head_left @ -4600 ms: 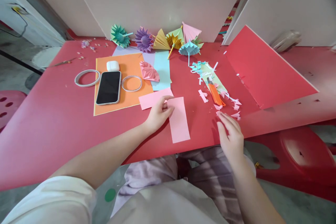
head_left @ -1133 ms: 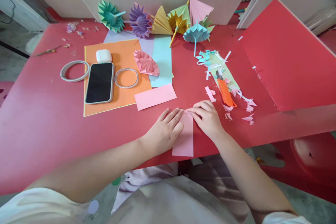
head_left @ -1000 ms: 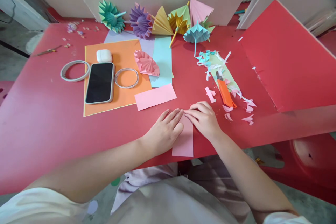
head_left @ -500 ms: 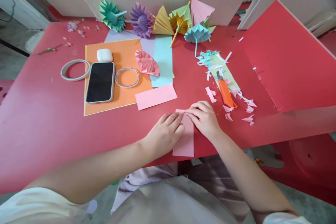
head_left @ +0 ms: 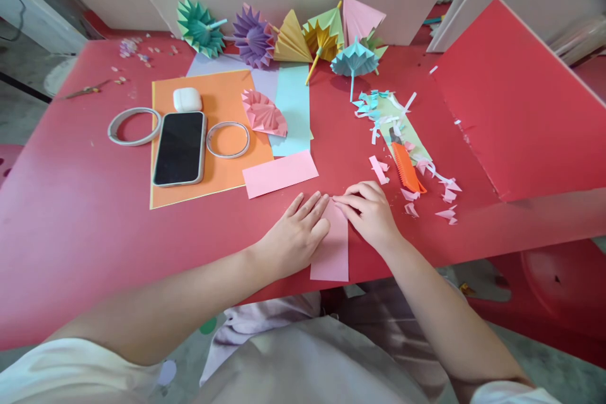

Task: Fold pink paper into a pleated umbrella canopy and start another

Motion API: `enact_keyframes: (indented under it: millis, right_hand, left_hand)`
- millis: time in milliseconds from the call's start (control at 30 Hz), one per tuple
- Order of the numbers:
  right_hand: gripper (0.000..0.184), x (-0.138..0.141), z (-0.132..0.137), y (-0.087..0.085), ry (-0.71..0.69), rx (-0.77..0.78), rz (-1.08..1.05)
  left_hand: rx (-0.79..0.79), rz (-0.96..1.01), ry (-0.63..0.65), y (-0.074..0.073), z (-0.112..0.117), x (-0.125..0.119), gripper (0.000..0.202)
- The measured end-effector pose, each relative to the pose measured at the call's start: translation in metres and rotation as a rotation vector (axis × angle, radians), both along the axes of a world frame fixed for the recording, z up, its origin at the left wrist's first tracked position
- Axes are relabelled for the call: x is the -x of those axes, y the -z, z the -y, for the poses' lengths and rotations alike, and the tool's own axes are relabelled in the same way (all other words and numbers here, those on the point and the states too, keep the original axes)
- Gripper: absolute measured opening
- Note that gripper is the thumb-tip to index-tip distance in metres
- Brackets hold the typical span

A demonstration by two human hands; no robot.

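Note:
A pale pink paper strip (head_left: 332,252) lies lengthwise at the table's front edge, pointing toward me. My left hand (head_left: 299,230) rests flat over its upper left part, fingers stretched out. At the far end of the strip, my right hand (head_left: 369,211) pinches the edge between thumb and fingers; the fingertips partly hide that edge. Just beyond my hands is a second pink paper strip (head_left: 280,174), lying flat at a slant. A pleated pink paper fan (head_left: 264,113) sits behind it on coloured sheets.
An orange sheet (head_left: 227,91) carries a phone (head_left: 180,148), a white earbud case (head_left: 187,100) and a bracelet (head_left: 228,140). An orange utility knife (head_left: 407,167) lies among paper scraps. Folded paper umbrellas (head_left: 355,60) line the back. Scissors (head_left: 88,89) lie far left; a red board (head_left: 525,107) stands right.
My left fingers have straightened and spread a little on the paper strip. My right hand stays pinched at its far edge. The view has shifted slightly.

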State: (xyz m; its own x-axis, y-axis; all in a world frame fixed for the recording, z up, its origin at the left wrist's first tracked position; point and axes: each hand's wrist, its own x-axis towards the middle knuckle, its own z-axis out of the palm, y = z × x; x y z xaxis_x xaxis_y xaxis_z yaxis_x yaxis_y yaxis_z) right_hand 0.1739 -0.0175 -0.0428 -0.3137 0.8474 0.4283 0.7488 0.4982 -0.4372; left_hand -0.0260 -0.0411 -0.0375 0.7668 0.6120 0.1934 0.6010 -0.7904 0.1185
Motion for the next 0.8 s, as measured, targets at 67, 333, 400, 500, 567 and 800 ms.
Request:
enact_keyframes:
  millis: [67, 333, 400, 500, 567, 800]
  right_hand:
    - [0.014, 0.000, 0.000, 0.000, 0.009, -0.005, 0.001]
    - [0.014, 0.000, 0.000, 0.002, 0.028, -0.017, 0.004]
    - [0.014, 0.000, -0.001, 0.003, 0.026, -0.020, 0.011]
    - [0.014, 0.000, -0.001, 0.003, 0.029, -0.013, 0.022]
    - [0.014, 0.000, -0.001, 0.004, 0.035, -0.006, 0.024]
    - [0.016, 0.003, 0.000, 0.001, 0.025, -0.056, 0.054]
  left_hand:
    - [-0.002, 0.012, -0.004, -0.001, -0.001, 0.000, 0.010]
    - [-0.047, -0.003, 0.010, 0.000, 0.001, 0.000, 0.010]
    - [-0.064, -0.012, 0.037, -0.001, 0.002, -0.001, 0.013]
    - [-0.063, -0.033, 0.040, -0.004, 0.002, -0.002, 0.014]
    - [-0.069, -0.060, 0.041, -0.007, 0.003, -0.003, 0.014]
    - [-0.124, -0.143, 0.040, -0.010, 0.009, -0.003, 0.018]
